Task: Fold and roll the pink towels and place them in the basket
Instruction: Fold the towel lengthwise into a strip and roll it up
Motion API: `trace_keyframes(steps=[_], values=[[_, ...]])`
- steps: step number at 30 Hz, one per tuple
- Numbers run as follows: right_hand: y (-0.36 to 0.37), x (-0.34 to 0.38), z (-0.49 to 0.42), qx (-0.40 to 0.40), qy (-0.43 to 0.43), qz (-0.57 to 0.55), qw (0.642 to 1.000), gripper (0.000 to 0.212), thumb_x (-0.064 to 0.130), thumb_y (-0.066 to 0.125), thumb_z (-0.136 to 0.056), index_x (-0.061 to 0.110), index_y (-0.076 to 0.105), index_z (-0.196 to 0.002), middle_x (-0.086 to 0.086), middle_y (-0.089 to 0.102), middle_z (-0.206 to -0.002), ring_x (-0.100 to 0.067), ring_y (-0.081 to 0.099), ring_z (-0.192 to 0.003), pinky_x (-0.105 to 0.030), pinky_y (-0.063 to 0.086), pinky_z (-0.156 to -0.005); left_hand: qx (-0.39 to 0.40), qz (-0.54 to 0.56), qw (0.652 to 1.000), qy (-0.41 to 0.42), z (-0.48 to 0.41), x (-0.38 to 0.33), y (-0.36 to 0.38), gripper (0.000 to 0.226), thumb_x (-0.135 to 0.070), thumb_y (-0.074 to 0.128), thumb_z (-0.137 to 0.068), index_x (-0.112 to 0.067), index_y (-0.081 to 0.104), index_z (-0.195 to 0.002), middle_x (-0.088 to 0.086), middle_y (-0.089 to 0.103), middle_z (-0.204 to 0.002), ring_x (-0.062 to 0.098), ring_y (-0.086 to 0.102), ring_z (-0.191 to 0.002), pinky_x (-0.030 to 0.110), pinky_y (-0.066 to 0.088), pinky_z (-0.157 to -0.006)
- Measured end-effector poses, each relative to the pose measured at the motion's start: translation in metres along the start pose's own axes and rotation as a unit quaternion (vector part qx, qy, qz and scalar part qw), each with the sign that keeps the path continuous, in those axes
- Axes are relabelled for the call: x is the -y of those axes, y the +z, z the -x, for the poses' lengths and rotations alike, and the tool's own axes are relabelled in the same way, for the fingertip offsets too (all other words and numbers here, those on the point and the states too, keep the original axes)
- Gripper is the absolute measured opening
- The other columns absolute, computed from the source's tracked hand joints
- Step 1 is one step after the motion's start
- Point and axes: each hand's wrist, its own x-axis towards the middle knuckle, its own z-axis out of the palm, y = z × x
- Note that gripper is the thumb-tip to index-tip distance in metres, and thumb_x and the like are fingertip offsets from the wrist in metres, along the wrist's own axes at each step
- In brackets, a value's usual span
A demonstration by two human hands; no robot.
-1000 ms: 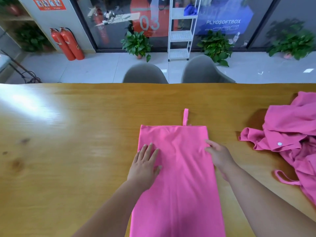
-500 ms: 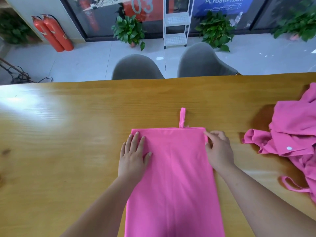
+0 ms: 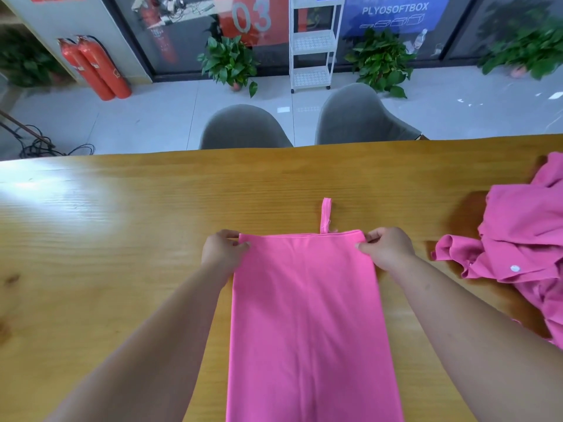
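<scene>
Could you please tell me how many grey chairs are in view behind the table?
2. The left chair stands at the far edge of the table, near the middle; the right chair is right beside it. The table hides their lower parts, and others may sit outside the frame.

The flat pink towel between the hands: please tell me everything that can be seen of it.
The towel is bright pink, smooth thin cloth, laid out as a long narrow strip. It lies flat on the wooden table and runs toward the person, out of the bottom of the view. A small loop sticks out from the middle of its far edge. The left grip pinches its far left corner, and the right grip pinches its far right corner.
</scene>
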Motion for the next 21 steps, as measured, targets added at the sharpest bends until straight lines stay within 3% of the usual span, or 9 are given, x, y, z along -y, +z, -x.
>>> trace_keyframes(steps=[4,6,8,11,12,15,19,21], values=[[-0.014,-0.010,0.004,0.079,-0.018,-0.190,0.979,0.022,0.011,0.089,-0.082,0.014,0.072,-0.095,-0.011,0.080,-0.094,-0.024,0.076,-0.085,-0.045,0.063,-0.083,0.068,0.075,0.995,0.005,0.010,-0.014,-0.023,0.018,-0.024,0.085,-0.089,-0.010,0.078,-0.097,0.006,0.075,-0.088,0.017,0.070,-0.078,0.043,0.065,-0.082],[-0.032,-0.003,0.016,0.125,-0.020,-0.259,0.958,0.030,0.004,0.087,-0.082,0.008,0.070,-0.105,-0.018,0.079,-0.103,-0.023,0.075,-0.087,-0.039,0.065,-0.079,0.145,0.119,0.982,0.013,0.021,-0.026,-0.040,0.019,-0.022,0.083,-0.092,-0.006,0.073,-0.099,0.009,0.072,-0.091,0.017,0.069,-0.080,0.040,0.064,-0.085],[-0.058,0.008,0.032,0.163,-0.041,-0.302,0.938,0.042,0.008,0.092,-0.071,0.008,0.071,-0.108,-0.014,0.080,-0.103,-0.019,0.075,-0.087,-0.032,0.065,-0.080,0.230,0.162,0.959,0.036,0.033,-0.038,-0.062,0.017,-0.021,0.081,-0.092,-0.009,0.071,-0.099,0.009,0.071,-0.093,0.019,0.068,-0.085,0.042,0.060,-0.091],[-0.090,0.015,0.052,0.212,-0.064,-0.418,0.881,0.047,0.015,0.097,-0.052,0.012,0.070,-0.090,-0.007,0.078,-0.087,-0.013,0.075,-0.077,-0.023,0.063,-0.068,0.321,0.262,0.907,0.070,0.044,-0.045,-0.092,0.006,-0.013,0.074,-0.094,-0.013,0.072,-0.089,0.008,0.069,-0.087,0.017,0.066,-0.079,0.034,0.059,-0.081],[-0.093,0.016,0.059,0.209,-0.063,-0.432,0.875,0.043,0.015,0.095,-0.054,0.013,0.068,-0.088,-0.006,0.077,-0.083,-0.011,0.074,-0.073,-0.022,0.061,-0.063,0.319,0.261,0.908,0.075,0.047,-0.044,-0.096,0.007,-0.012,0.074,-0.094,-0.013,0.072,-0.087,0.008,0.069,-0.085,0.016,0.067,-0.077,0.033,0.060,-0.079],[-0.085,0.018,0.063,0.143,-0.063,-0.347,0.925,0.031,0.009,0.086,-0.069,0.013,0.066,-0.091,0.000,0.073,-0.077,-0.006,0.069,-0.067,-0.018,0.057,-0.058,0.253,0.119,0.954,0.106,0.050,-0.041,-0.094,0.017,-0.020,0.081,-0.090,-0.007,0.073,-0.096,0.010,0.073,-0.087,0.019,0.070,-0.085,0.040,0.061,-0.091],[-0.081,0.021,0.056,0.117,-0.078,-0.374,0.917,0.023,0.004,0.083,-0.077,0.017,0.065,-0.084,0.004,0.069,-0.072,-0.003,0.066,-0.065,-0.016,0.056,-0.059,0.192,0.197,0.955,0.110,0.044,-0.037,-0.090,0.017,-0.023,0.080,-0.086,-0.011,0.071,-0.093,0.007,0.066,-0.083,0.016,0.062,-0.078,0.029,0.057,-0.078],[-0.075,0.017,0.050,0.088,-0.076,-0.347,0.931,0.023,0.003,0.084,-0.081,0.017,0.066,-0.084,0.002,0.067,-0.072,-0.002,0.065,-0.061,-0.017,0.055,-0.056,0.165,0.170,0.965,0.116,0.039,-0.033,-0.084,0.011,-0.021,0.081,-0.091,-0.013,0.073,-0.091,0.007,0.065,-0.081,0.018,0.060,-0.077,0.036,0.054,-0.081]])
